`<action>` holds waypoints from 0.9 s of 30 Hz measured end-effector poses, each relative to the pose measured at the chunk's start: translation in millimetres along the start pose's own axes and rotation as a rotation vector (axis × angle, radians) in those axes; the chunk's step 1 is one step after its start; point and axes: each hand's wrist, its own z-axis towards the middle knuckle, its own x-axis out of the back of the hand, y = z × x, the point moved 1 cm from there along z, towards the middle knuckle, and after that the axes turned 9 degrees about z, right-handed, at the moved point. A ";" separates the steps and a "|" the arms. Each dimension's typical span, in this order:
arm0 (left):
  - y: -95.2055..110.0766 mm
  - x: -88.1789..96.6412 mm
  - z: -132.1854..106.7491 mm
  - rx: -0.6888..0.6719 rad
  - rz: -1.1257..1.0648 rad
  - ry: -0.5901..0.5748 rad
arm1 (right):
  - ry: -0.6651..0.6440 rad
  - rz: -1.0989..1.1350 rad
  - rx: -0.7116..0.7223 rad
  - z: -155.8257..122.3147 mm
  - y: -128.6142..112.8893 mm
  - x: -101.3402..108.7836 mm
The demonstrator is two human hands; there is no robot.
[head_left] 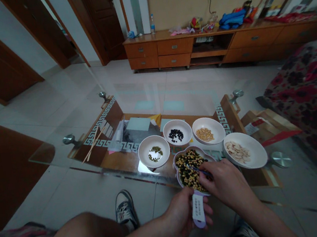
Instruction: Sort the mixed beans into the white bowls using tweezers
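My left hand (181, 221) grips a lilac handle with a white label (198, 210), which seems to belong to a lilac flower-shaped bowl (196, 150) of mixed dark and yellow beans. My right hand (223, 182) is over that bowl and pinches thin blue tweezers (199, 169), their tips among the beans. Beyond stand white bowls of green beans (144, 152), black beans (176, 124) and yellow beans (209, 123). A larger white bowl of pale flakes (257, 155) sits right of my right hand.
The bowls stand on a low glass table (125, 175), with chopsticks (92, 144) and papers on its lower shelf. My knee and sneakers (126, 211) lie below. A floral sofa (308, 98) is right; a wooden sideboard (174, 48) stands behind the tiled floor.
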 end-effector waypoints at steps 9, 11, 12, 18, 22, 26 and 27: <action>-0.2 -0.8 -0.3 0.014 0.000 0.005 | -0.024 -0.004 -0.011 0.4 -0.6 1.1; -1.0 0.0 0.6 0.003 -0.001 0.000 | -0.019 -0.008 -0.008 0.1 -0.6 0.7; -1.3 0.4 1.0 0.000 -0.003 -0.004 | -0.014 -0.009 -0.005 0.0 -0.6 0.6; -0.8 1.2 1.3 0.009 -0.006 -0.003 | -0.003 0.029 -0.002 0.1 -1.0 0.5; 0.5 -0.9 -0.6 0.003 -0.005 0.001 | -0.019 0.038 -0.002 0.2 -0.8 0.4; 1.4 -2.4 -1.2 0.009 -0.003 0.006 | -0.029 0.036 -0.001 -0.3 -0.1 -0.1; 1.5 -2.5 -1.1 0.011 -0.004 0.008 | -0.029 0.039 -0.001 -0.5 0.1 -0.2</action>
